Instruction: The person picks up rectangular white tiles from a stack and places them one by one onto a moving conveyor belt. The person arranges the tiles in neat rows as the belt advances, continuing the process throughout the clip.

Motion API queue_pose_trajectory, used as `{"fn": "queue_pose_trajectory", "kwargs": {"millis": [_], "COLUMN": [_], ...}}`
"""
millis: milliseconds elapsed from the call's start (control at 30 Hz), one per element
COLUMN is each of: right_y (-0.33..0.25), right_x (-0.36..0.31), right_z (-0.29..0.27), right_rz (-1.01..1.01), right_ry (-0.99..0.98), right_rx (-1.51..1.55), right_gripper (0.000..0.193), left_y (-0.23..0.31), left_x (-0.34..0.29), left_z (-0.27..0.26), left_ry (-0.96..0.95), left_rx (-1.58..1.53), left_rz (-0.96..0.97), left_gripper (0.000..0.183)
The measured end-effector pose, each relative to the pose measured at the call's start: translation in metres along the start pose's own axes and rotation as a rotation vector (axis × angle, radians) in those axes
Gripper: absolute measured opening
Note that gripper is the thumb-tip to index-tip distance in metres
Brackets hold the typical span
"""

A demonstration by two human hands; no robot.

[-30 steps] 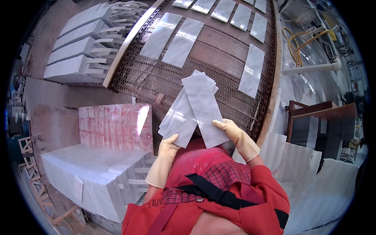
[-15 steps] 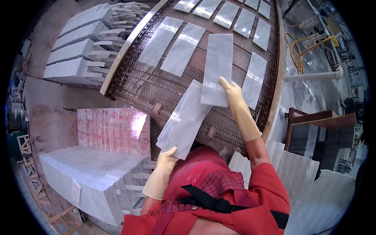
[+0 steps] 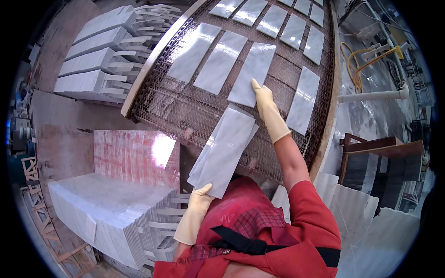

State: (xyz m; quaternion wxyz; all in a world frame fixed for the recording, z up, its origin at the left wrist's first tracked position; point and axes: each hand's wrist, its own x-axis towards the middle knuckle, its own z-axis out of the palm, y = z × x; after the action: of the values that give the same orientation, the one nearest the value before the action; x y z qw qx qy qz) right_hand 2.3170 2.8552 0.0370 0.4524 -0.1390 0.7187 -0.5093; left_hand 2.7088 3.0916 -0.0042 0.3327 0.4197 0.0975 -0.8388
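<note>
Rows of glossy grey-white marble tiles (image 3: 220,62) lie on a wire-mesh conveyor (image 3: 160,99). My right hand (image 3: 263,98), in a cream rubber glove, grips the near right edge of one marble tile (image 3: 252,69), its thumb on top. That tile lies on or just over the mesh, beside the second tile from the left. My left hand (image 3: 200,197), gloved alike, holds a small fanned stack of marble tiles (image 3: 225,148) by its near end. The stack's far end reaches over the conveyor's near edge. The fingers under the tiles are hidden.
At lower left stands a large stack of tiles (image 3: 106,194) with white spacer strips, before a red-stained board (image 3: 127,155). More strapped stacks (image 3: 92,58) are at upper left. Wooden rails (image 3: 157,58) border the conveyor. Right of it are a white pipe (image 3: 371,96), a yellow hose (image 3: 356,74) and dark slabs (image 3: 366,171).
My right hand has moved left with its tile, bringing it down from above the mesh to line up beside the other tiles. The left hand's stack has shifted slightly.
</note>
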Motion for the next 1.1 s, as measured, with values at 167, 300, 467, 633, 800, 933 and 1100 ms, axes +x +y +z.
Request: {"fn": "queue_pose_trajectory", "kwargs": {"millis": [167,300,467,633,800,933,1100], "right_y": [-0.014,-0.012,-0.002,0.026,0.086,0.172,0.177], "right_x": [-0.007,-0.026,-0.105,-0.209,-0.277,-0.264,-0.293], "right_z": [-0.002,-0.014,-0.035,-0.062,-0.070,-0.039,-0.009], "right_rz": [0.048,-0.055,-0.302,-0.101,0.168,0.297,0.358], "right_ry": [0.000,0.030,0.024,-0.069,-0.479,-0.701,-0.627], "right_rx": [-0.037,-0.115,-0.403,-0.430,-0.465,-0.394,-0.083], "right_gripper": [0.060,0.063,0.058,0.050,0.060,0.060,0.057], "left_y": [-0.001,0.000,-0.004,-0.001,0.007,0.019,0.015], "left_x": [-0.001,0.001,0.003,-0.005,-0.013,-0.015,-0.005], "left_z": [0.006,0.010,-0.011,-0.024,-0.013,-0.001,-0.010], "left_ry": [0.010,0.010,-0.004,-0.048,-0.251,-0.211,-0.055], "left_rx": [0.038,0.060,-0.007,0.008,-0.097,-0.020,0.068], "left_rz": [0.031,0.039,-0.006,-0.034,-0.078,-0.085,-0.037], "left_gripper": [0.065,0.063,0.070,0.061,0.056,0.069,0.060]}}
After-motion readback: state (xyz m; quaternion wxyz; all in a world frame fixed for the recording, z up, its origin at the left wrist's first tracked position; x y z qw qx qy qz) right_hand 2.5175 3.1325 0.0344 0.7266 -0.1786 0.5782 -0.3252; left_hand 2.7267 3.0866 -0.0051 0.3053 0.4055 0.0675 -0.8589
